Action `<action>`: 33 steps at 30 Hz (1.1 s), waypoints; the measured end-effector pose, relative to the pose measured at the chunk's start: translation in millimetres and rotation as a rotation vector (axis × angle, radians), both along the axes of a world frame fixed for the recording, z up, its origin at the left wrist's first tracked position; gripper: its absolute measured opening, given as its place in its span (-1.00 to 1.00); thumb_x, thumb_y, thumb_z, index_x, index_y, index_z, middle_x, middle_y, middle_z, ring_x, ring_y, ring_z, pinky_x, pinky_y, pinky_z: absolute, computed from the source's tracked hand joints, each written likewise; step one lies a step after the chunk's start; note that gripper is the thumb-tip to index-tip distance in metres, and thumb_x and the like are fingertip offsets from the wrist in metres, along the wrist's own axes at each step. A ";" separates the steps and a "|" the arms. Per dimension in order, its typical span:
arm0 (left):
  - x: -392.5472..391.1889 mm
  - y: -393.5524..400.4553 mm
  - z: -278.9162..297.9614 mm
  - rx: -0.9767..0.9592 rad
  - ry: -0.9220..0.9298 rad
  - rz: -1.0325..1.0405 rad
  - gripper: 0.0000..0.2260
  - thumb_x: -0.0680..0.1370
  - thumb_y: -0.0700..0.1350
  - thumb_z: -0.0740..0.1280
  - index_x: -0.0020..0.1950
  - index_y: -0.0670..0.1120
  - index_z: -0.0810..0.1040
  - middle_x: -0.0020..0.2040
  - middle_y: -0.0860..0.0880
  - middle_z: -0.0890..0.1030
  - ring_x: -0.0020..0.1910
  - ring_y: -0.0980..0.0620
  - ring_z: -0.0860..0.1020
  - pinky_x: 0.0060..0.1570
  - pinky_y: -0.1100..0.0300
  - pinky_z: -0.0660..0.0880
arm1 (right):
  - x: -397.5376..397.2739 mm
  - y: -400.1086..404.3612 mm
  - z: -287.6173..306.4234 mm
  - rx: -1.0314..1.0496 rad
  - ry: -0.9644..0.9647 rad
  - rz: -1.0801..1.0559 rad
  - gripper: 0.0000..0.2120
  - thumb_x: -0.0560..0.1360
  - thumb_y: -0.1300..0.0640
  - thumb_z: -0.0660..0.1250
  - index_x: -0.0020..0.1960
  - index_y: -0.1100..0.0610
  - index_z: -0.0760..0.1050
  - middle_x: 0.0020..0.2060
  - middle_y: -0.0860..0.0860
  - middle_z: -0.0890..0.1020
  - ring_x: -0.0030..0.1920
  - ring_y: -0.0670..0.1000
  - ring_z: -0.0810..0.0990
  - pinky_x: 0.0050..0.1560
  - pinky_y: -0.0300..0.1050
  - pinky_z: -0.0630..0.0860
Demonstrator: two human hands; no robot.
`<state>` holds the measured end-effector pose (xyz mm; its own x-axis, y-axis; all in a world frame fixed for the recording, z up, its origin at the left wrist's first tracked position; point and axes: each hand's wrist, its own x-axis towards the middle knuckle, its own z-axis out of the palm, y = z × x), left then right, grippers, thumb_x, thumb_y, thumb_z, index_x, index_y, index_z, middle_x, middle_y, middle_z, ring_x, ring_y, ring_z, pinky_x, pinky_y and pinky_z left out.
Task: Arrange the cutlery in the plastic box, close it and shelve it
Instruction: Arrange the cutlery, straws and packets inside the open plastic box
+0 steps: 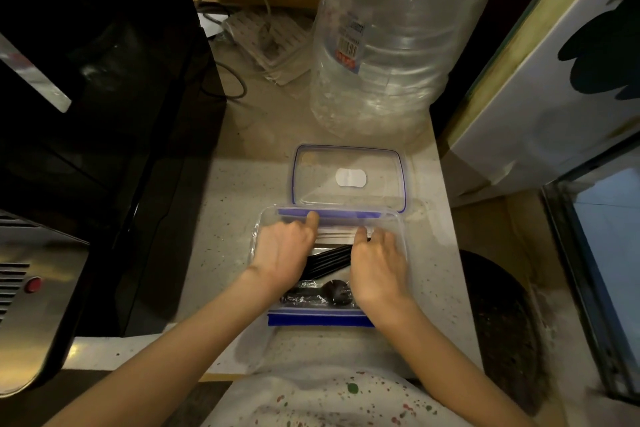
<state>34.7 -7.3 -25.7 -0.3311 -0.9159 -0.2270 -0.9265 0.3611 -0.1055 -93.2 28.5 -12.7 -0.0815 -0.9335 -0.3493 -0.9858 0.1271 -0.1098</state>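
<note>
While the clear plastic box [398, 236] sits open on the speckled counter [225, 218], both hands reach inside; the left hand [284, 253] and right hand [377, 263] press curled fingers onto black cutlery [329, 262] and paper sleeves [337, 236]; its blue-rimmed lid [348, 177] lies flat just behind, beneath a large water bottle [398, 45].

Home kitchen: speckled counter [242, 204], water jug [398, 38], steel appliance [31, 274].

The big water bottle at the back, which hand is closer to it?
Right. The right hand lies in the plastic box almost straight below the water bottle; the left hand lies farther left, also in the box.
</note>
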 end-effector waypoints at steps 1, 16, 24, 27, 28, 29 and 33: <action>-0.5 -1.1 -0.8 -0.002 0.011 -0.005 -0.69 0.55 -0.23 0.21 0.28 -0.16 0.26 -0.07 -0.06 0.65 -0.15 -0.05 0.63 -0.36 0.17 0.36 | 0.1 -1.1 0.0 -0.001 -0.008 -0.004 -0.54 0.51 0.30 0.26 0.38 0.27 0.24 0.28 0.22 0.44 0.27 0.16 0.39 0.24 -0.04 0.38; -9.7 0.0 -0.7 0.040 0.122 0.016 -0.80 0.57 -0.16 0.19 -0.09 -0.10 0.61 -0.11 -0.08 0.68 -0.13 -0.08 0.63 -0.24 0.15 0.40 | -7.4 -3.4 -6.2 -0.120 -0.251 -0.109 -0.64 0.53 0.34 0.22 0.32 0.23 0.33 0.05 0.13 0.61 0.04 0.08 0.58 0.03 -0.08 0.56; -0.4 1.2 -7.0 0.081 0.351 0.024 -0.77 0.57 -0.12 0.18 0.10 0.00 0.61 -0.10 -0.04 0.69 -0.13 -0.05 0.64 -0.09 0.06 0.58 | -13.3 -5.1 -6.1 -0.083 -0.276 -0.026 -0.54 0.48 0.42 0.22 0.36 0.23 0.29 0.06 0.14 0.59 0.06 0.08 0.56 0.04 -0.12 0.54; 1.3 6.0 -5.8 0.096 0.359 -0.005 -0.78 0.57 -0.09 0.17 0.12 -0.02 0.56 -0.04 -0.06 0.64 -0.09 -0.05 0.61 -0.16 0.14 0.53 | -14.5 -7.6 -5.7 -0.065 -0.295 -0.071 -0.59 0.50 0.43 0.21 0.33 0.26 0.33 0.00 0.16 0.62 0.01 0.08 0.59 -0.02 -0.12 0.57; 0.8 8.0 -4.3 0.112 0.356 -0.007 -0.79 0.57 -0.06 0.18 0.10 -0.04 0.56 -0.01 -0.05 0.63 -0.07 -0.05 0.60 -0.19 0.17 0.48 | -14.5 -8.3 -4.7 -0.075 -0.281 -0.073 -0.62 0.50 0.42 0.22 0.30 0.27 0.35 0.02 0.16 0.61 0.02 0.08 0.58 -0.01 -0.13 0.57; 0.3 9.6 -2.4 0.132 0.354 -0.005 -0.79 0.55 -0.02 0.22 0.09 -0.05 0.56 0.01 -0.04 0.62 -0.05 -0.04 0.59 -0.18 0.17 0.46 | -14.5 -8.5 -3.7 -0.097 -0.266 -0.066 -0.64 0.50 0.42 0.23 0.29 0.26 0.37 0.06 0.16 0.59 0.05 0.08 0.57 0.03 -0.13 0.55; 0.1 13.4 3.2 0.186 0.371 0.062 -0.75 0.48 0.06 0.33 0.07 -0.04 0.59 0.01 -0.01 0.65 -0.03 0.00 0.60 -0.09 0.12 0.55 | -17.7 -8.7 6.3 -0.248 -0.241 -0.015 -0.70 0.54 0.35 0.21 0.24 0.19 0.44 0.14 0.10 0.50 0.11 0.08 0.52 0.09 -0.07 0.53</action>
<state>34.8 6.0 -22.4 -0.3673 -0.8913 -0.2659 -0.9098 0.2850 0.3016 -110.9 19.8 -6.4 -0.0389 -0.9916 -0.1231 -0.9259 0.0821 -0.3687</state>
